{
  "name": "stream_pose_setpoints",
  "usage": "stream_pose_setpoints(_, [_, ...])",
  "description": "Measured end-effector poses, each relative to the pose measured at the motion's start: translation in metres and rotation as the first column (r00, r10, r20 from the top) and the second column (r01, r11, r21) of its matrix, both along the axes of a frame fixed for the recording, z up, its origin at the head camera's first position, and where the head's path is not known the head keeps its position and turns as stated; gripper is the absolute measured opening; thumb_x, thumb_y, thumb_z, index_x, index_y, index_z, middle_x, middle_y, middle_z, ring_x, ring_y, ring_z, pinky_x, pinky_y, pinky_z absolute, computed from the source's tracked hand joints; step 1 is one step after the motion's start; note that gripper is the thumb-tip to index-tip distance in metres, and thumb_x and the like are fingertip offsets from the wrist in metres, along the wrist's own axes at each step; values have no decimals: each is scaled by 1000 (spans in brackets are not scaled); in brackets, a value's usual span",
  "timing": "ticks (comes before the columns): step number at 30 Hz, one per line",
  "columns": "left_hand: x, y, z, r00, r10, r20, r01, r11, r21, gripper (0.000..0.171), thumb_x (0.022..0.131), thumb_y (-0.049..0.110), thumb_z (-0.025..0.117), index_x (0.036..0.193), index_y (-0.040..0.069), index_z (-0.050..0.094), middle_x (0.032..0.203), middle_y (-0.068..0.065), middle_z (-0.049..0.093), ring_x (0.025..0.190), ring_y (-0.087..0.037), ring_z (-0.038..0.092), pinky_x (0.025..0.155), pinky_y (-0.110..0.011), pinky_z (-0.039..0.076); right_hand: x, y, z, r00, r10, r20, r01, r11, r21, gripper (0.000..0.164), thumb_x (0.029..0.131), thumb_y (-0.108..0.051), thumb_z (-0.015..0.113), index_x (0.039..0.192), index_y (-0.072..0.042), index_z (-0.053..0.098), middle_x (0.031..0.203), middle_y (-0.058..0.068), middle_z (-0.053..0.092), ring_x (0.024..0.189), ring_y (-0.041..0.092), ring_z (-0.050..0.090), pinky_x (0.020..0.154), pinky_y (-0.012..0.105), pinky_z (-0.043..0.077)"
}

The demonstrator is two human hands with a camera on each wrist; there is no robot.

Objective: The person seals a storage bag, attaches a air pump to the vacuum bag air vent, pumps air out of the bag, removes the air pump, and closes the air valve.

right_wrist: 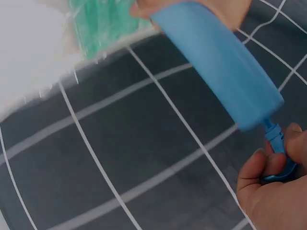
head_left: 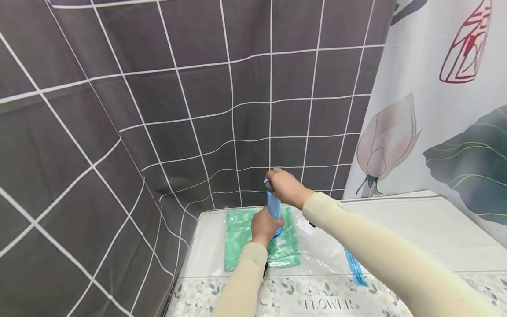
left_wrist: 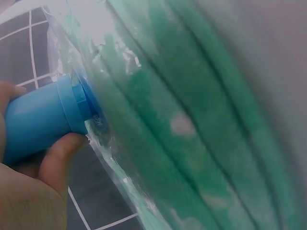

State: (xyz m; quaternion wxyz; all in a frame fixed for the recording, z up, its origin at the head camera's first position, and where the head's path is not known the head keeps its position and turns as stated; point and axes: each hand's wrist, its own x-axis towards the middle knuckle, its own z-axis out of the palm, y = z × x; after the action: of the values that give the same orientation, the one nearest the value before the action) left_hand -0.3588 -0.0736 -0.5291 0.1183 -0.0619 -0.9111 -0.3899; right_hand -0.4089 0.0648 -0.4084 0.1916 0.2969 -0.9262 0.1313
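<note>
A blue pump (head_left: 273,206) stood slightly tilted above a green cloth (head_left: 239,242), its lower end meeting a blue round piece (head_left: 278,233) on the face of the clear plastic bag (head_left: 317,240) that held the cloth. The left hand (head_left: 264,225) gripped the barrel low down, the thumb curled against it near the collar (left_wrist: 70,104). Above, the right hand (head_left: 285,187) was closed around the handle (right_wrist: 289,170), fingers bent over it, with a short length of shaft (right_wrist: 270,123) showing between handle and barrel. The cloth lay folded into a squarish bundle on the table (head_left: 392,215), towards its left end, and the bag spread to the right of it, wrinkled and shiny. A blue strip (head_left: 355,266) lay near the right forearm. Along the near side, the white covering bore small flowers, leaves and the word FLOWER. Behind hung a dark grey curtain (head_left: 206,92) with white grid lines; to its right, a pale curtain (head_left: 428,101) showed a pink bud and a large leaf.
</note>
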Motion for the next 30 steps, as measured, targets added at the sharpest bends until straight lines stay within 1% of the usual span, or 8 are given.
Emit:
stream_pose_setpoints(4, [0, -1, -1, 999, 19, -40, -20, 1000, -6, 39, 85, 23, 94, 118, 6, 81, 99, -10, 87, 84, -28, 82, 76, -45, 68, -3, 2, 36, 999, 25, -41, -26, 1000, -5, 13, 114, -18, 68, 111, -6, 70, 101, 10, 67, 91, 26, 67, 77, 49, 65])
stream_pose_setpoints(8, [-2, 0, -3, 998, 21, -58, -20, 1000, 8, 41, 84, 22, 93, 119, 5, 80, 101, -12, 87, 84, -29, 82, 76, -46, 69, 17, 6, 97, 997, 13, -76, -15, 999, -31, 10, 112, -12, 68, 112, -2, 70, 102, 14, 68, 96, 31, 69, 84, 50, 66])
stream_pose_setpoints(11, [-2, 2, -5, 999, 25, -44, -24, 999, 24, 41, 83, 23, 92, 119, 6, 81, 100, -11, 88, 82, -27, 81, 75, -45, 69, 45, 3, 146, 999, -46, -24, 44, 998, -51, 13, 113, -8, 65, 119, 2, 70, 108, 18, 69, 102, 36, 69, 93, 52, 65])
stream_pose_setpoints(14, [-2, 2, -7, 998, 41, -37, -39, 999, 34, 41, 81, 23, 93, 117, 6, 81, 98, -10, 88, 81, -26, 81, 74, -43, 69, 54, 2, 164, 997, -69, -24, 68, 996, -62, 17, 116, -9, 61, 124, 3, 70, 112, 20, 68, 104, 36, 67, 95, 52, 62])
stream_pose_setpoints(18, [-1, 8, -7, 997, 53, -49, -51, 998, 40, 43, 80, 22, 96, 117, 5, 81, 99, -11, 88, 83, -28, 83, 76, -44, 70, 60, 3, 163, 996, -67, -52, 65, 997, -50, 22, 117, -10, 59, 132, 4, 69, 119, 21, 70, 111, 38, 69, 98, 52, 63])
stream_pose_setpoints(23, [-1, 15, -4, 998, 38, -44, -36, 998, 54, 45, 82, 22, 97, 119, 4, 81, 102, -13, 88, 88, -30, 84, 80, -47, 71, 59, 6, 150, 996, -62, -65, 59, 997, -54, 17, 114, -7, 64, 126, 3, 71, 115, 20, 71, 108, 38, 70, 96, 53, 64])
stream_pose_setpoints(25, [-7, 14, -12, 998, 34, -58, -29, 997, 78, 44, 81, 25, 96, 117, 6, 81, 100, -11, 88, 84, -26, 82, 78, -48, 70, 57, 6, 141, 997, -42, -60, 39, 998, -50, 14, 112, -5, 67, 123, 3, 72, 112, 20, 73, 107, 39, 72, 98, 53, 65])
stream_pose_setpoints(30, [-4, 6, -10, 997, 13, -73, -9, 999, 52, 40, 83, 25, 94, 115, 6, 81, 98, -10, 87, 82, -25, 81, 77, -48, 69, 55, 3, 100, 999, 31, -35, -32, 999, -19, 12, 109, -2, 71, 120, 2, 74, 113, 17, 79, 107, 36, 78, 98, 51, 69])
